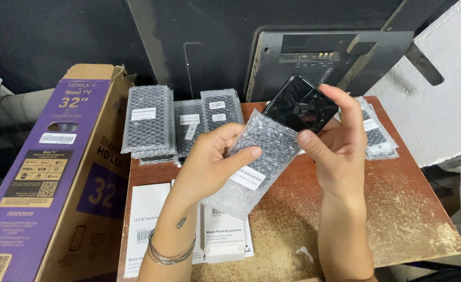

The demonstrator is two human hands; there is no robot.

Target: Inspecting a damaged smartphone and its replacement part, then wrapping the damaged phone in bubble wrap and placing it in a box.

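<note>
Between right-hand fingers (pixel 345 104) — black screen (pixel 301 104) — half out of bubble-wrap pouch (pixel 256 162).

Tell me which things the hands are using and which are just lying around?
In use: bubble-wrap pouch in left hand; black phone screen in right hand.

Lying about: wrapped stacks, white boxes, big cardboard box, television back, wooden table.

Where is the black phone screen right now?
In the head view, the black screen sits upper centre, held by the right hand and half out of the bubble-wrap pouch gripped by the left hand, above the wooden table.
</note>
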